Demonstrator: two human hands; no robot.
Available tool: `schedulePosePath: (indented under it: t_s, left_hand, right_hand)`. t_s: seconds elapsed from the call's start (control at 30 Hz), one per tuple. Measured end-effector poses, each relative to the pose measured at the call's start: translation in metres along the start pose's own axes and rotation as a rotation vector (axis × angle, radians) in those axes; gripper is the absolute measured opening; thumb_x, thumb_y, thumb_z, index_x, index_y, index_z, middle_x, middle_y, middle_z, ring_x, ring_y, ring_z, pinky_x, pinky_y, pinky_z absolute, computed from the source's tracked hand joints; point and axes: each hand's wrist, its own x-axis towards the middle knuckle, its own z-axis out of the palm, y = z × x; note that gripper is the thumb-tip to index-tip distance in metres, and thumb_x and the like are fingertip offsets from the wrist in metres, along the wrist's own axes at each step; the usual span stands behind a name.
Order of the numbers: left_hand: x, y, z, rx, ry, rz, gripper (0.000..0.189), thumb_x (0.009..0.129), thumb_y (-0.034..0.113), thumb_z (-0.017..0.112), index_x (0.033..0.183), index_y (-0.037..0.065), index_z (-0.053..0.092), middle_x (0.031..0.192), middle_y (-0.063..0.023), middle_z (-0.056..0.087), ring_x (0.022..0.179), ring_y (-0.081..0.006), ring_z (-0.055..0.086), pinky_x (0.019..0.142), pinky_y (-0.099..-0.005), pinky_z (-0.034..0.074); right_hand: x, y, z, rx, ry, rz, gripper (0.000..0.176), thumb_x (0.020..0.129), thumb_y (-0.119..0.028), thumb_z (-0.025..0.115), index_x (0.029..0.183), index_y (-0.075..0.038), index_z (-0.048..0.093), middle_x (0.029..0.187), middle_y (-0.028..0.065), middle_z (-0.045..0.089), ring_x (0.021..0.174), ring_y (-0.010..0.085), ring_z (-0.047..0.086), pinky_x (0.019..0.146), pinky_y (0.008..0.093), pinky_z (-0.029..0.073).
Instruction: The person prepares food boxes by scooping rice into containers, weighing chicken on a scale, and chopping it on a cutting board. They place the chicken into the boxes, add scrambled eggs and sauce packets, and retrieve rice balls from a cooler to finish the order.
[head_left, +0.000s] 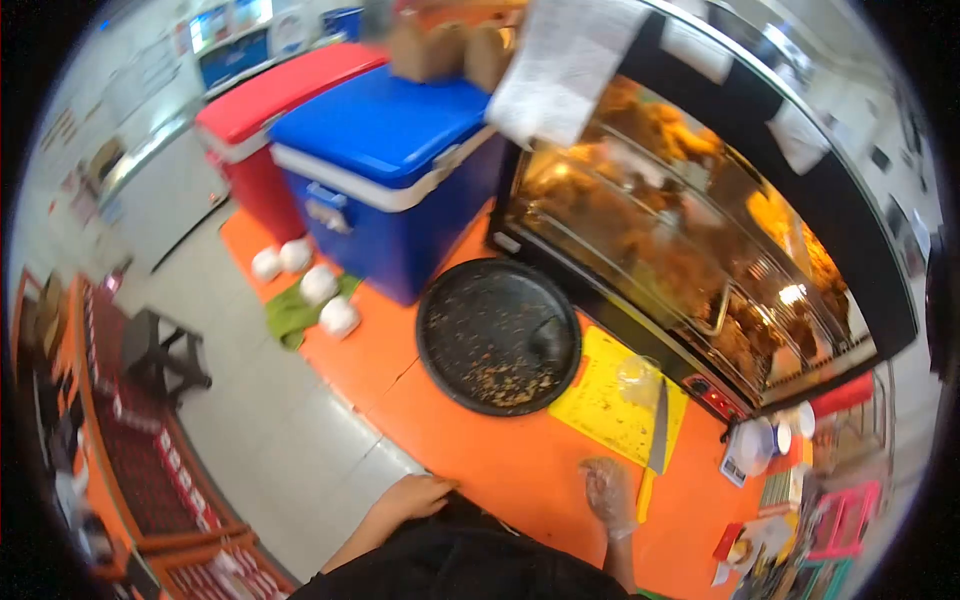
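My left hand is bare and lies by the near edge of the orange table, against dark cloth, its fingers laid out with nothing held. A clear plastic glove covers my right hand, which is above the orange tabletop; its fingers look loosely apart, and I see nothing in them. Just right of it is the yellow handle of a knife, whose blade lies on a yellow cutting board. A crumpled clear plastic bag rests on the board. Left of the board stands a round black tray with crumbs.
A lit glass food warmer with fried-looking food stands behind the board. Blue and red coolers stand at the back left. Several white bundles lie near a green cloth. Cups and a scale are at right.
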Motion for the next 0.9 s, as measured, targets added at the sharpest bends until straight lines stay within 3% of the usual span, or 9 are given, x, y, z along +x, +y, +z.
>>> schedulePosePath:
  t_s: [0.07,0.13,0.2,0.27,0.5,0.6,0.67,0.77,0.9]
  left_hand:
    - [-0.046,-0.015,0.026,-0.112,0.139,-0.152,0.032,0.081,0.017,0.056,0.111,0.009,0.057,0.106,-0.0133,0.061,0.095,-0.0324,0.058,0.08,-0.0419,0.047]
    - [-0.074,-0.016,0.008,-0.183,0.254,-0.27,0.033,0.081,0.017,0.057,0.113,0.008,0.057,0.107,-0.0139,0.06,0.096,-0.0333,0.058,0.082,-0.0414,0.047]
    - [-0.09,-0.008,-0.047,-0.156,0.686,-0.155,0.034,0.079,0.014,0.061,0.112,0.007,0.057,0.107,-0.0154,0.06,0.096,-0.0333,0.058,0.084,-0.0403,0.046]
    - [-0.094,-0.016,-0.106,0.043,0.937,-0.201,0.033,0.076,0.008,0.063,0.109,0.005,0.058,0.105,-0.0159,0.06,0.098,-0.0327,0.057,0.086,-0.0397,0.045]
    - [-0.073,-0.062,-0.391,0.315,1.395,0.202,0.025,0.077,0.001,0.057,0.102,0.003,0.06,0.101,-0.0126,0.062,0.097,-0.0287,0.057,0.086,-0.0371,0.043]
    - [-0.029,-0.056,-0.503,0.268,1.371,0.376,0.02,0.081,0.004,0.054,0.101,0.002,0.06,0.098,-0.0137,0.063,0.095,-0.029,0.058,0.085,-0.0363,0.043]
    - [0.019,-0.051,-0.564,0.36,1.319,0.505,0.019,0.083,0.008,0.054,0.099,0.001,0.06,0.097,-0.0143,0.063,0.095,-0.0299,0.058,0.084,-0.0369,0.044]
    - [0.116,-0.051,-0.62,0.315,1.234,0.617,0.021,0.082,0.015,0.058,0.096,0.0,0.06,0.095,-0.0154,0.063,0.094,-0.0313,0.058,0.084,-0.0385,0.044]
    - [0.22,-0.038,-0.636,0.546,1.26,0.542,0.032,0.077,0.03,0.064,0.092,0.001,0.061,0.088,-0.0171,0.062,0.092,-0.0315,0.057,0.081,-0.04,0.044]
  right_hand:
    - [0.028,0.019,0.023,0.136,0.113,-0.117,0.012,0.08,-0.007,0.058,0.092,-0.008,0.062,0.092,0.0097,0.061,0.089,0.0291,0.057,0.076,0.0386,0.043]
    - [0.093,-0.002,0.013,-0.067,0.208,-0.387,0.016,0.081,-0.008,0.058,0.097,-0.008,0.061,0.095,0.0098,0.061,0.09,0.0293,0.057,0.077,0.0393,0.044]
    - [0.177,-0.039,-0.005,-0.061,0.308,-0.6,0.021,0.082,-0.01,0.058,0.103,-0.007,0.06,0.098,0.0103,0.061,0.091,0.0304,0.057,0.077,0.0402,0.045]
    - [0.247,-0.141,-0.068,0.037,0.395,-0.585,0.016,0.083,-0.011,0.054,0.096,-0.003,0.057,0.093,0.0126,0.058,0.088,0.0297,0.056,0.075,0.0398,0.045]
    - [0.559,-0.239,-0.133,-0.402,0.923,-0.582,0.025,0.076,-0.01,0.057,0.1,-0.003,0.056,0.096,0.0203,0.058,0.096,0.0331,0.056,0.082,0.0396,0.045]
    - [0.653,-0.242,-0.174,-0.337,0.762,-0.221,0.03,0.064,-0.008,0.067,0.093,-0.003,0.064,0.09,0.0212,0.063,0.089,0.031,0.063,0.074,0.0379,0.051]
    - [0.689,-0.236,-0.192,-0.538,0.44,-0.123,0.03,0.058,-0.009,0.071,0.088,-0.005,0.067,0.081,0.0189,0.065,0.078,0.0315,0.065,0.067,0.0384,0.052]
    - [0.756,-0.213,-0.186,-1.014,0.068,-0.135,0.029,0.06,-0.01,0.071,0.088,-0.01,0.068,0.092,0.0074,0.067,0.084,0.0236,0.065,0.072,0.0331,0.053]
    - [0.748,-0.227,-0.17,-0.782,0.006,-0.156,0.028,0.069,-0.023,0.065,0.095,-0.011,0.067,0.092,0.0083,0.068,0.085,0.0249,0.065,0.071,0.0366,0.052]
